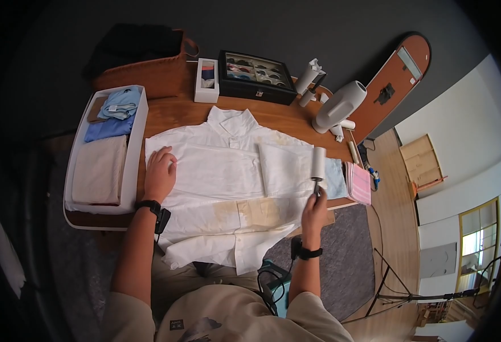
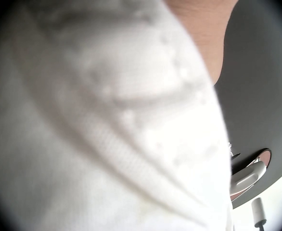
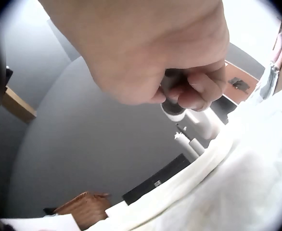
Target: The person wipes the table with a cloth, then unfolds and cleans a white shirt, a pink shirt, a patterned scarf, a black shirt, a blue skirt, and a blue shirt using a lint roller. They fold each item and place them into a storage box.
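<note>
A white button-up shirt (image 1: pixel 205 159) lies spread on the wooden table, collar away from me, with yellowish-brown stains (image 1: pixel 256 214) near the lower front and one shoulder. A sleeve is folded across its right part. My left hand (image 1: pixel 160 174) rests on the shirt's left edge, fingers on the fabric. In the left wrist view the white cloth fills most of the picture, blurred. My right hand (image 1: pixel 314 214) grips the dark handle of a lint roller (image 1: pixel 318 164), its white roll pointing up over the shirt's right side. Curled fingers (image 3: pixel 198 94) wrap the handle in the right wrist view.
On the left stands a white box (image 1: pixel 142 131) of folded clothes. Behind are a brown leather bag (image 1: pixel 148 74), a small white box (image 1: pixel 206 94) and a black display case (image 1: pixel 256 85). A grey-white appliance (image 1: pixel 341 105) and pink cloth (image 1: pixel 358 183) are on the right.
</note>
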`<state>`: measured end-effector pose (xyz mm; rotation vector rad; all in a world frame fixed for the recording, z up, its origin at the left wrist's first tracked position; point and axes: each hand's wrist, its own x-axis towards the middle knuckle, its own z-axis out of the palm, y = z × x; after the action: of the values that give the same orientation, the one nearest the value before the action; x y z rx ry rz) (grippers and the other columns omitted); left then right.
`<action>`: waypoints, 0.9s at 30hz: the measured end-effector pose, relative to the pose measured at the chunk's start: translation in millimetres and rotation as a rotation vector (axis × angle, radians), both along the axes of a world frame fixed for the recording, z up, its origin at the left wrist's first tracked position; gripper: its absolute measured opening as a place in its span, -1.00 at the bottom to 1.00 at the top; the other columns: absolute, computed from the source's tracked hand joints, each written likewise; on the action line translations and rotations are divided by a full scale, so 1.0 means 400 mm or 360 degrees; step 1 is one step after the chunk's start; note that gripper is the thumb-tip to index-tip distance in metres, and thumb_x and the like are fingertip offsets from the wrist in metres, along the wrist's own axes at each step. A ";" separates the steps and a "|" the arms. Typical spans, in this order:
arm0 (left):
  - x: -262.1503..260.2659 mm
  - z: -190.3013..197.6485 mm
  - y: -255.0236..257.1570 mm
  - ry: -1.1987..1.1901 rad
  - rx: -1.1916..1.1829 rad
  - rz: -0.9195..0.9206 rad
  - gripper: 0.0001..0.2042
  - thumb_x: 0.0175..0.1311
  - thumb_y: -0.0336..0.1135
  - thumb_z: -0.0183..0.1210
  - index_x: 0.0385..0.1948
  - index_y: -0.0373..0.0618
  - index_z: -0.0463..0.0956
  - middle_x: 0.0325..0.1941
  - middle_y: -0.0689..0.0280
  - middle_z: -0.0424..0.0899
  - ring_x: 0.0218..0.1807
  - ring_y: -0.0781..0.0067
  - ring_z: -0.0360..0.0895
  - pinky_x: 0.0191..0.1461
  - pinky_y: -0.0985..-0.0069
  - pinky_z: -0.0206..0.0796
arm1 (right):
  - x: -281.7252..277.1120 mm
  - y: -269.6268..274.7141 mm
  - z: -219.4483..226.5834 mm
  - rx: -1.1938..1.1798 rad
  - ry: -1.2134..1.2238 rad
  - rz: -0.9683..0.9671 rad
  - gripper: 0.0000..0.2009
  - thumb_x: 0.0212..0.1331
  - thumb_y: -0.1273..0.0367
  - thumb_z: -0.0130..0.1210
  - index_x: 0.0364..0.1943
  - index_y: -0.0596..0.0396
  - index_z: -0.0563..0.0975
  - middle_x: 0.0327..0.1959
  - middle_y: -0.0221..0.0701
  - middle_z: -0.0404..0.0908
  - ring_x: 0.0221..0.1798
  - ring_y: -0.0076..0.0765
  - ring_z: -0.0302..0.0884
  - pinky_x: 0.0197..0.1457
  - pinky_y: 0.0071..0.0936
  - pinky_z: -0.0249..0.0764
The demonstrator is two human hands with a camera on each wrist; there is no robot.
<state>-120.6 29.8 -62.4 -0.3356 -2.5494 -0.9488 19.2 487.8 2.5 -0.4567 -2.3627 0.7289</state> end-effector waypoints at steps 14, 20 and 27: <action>0.003 0.012 0.005 -0.0024 0.0007 -0.0024 -0.86 0.33 -0.54 0.26 -0.17 -0.09 0.53 0.38 0.12 0.63 0.53 0.00 0.43 0.71 0.02 0.11 | 0.053 -0.185 -0.093 0.0532 -0.0446 0.0445 -0.51 0.49 0.42 0.13 0.47 0.12 0.47 -0.32 -0.06 0.68 -0.39 0.12 0.69 -0.36 -0.04 0.61; 0.004 0.011 0.002 -0.0029 -0.0017 -0.0014 -0.87 0.36 -0.51 0.26 -0.16 -0.10 0.52 0.40 0.09 0.60 0.55 -0.03 0.40 0.70 0.00 0.11 | 0.050 -0.182 -0.100 0.0551 -0.0348 0.0448 -0.51 0.46 0.39 0.15 0.45 0.13 0.50 -0.40 -0.11 0.66 -0.46 0.05 0.68 -0.42 -0.08 0.61; -0.009 0.052 0.059 -0.0052 -0.0649 -0.0087 -0.77 0.40 -0.50 0.11 0.04 -0.22 0.58 0.44 0.03 0.56 0.60 -0.01 0.35 0.70 -0.15 0.02 | 0.052 -0.177 -0.103 0.0501 -0.0316 0.0461 -0.50 0.44 0.39 0.17 0.45 0.12 0.51 -0.39 -0.10 0.67 -0.46 0.05 0.69 -0.42 -0.08 0.61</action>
<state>-124.3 53.3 -41.6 -0.5094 -2.7655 -0.4459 39.9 417.1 -38.7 -0.0523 -2.7048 0.4366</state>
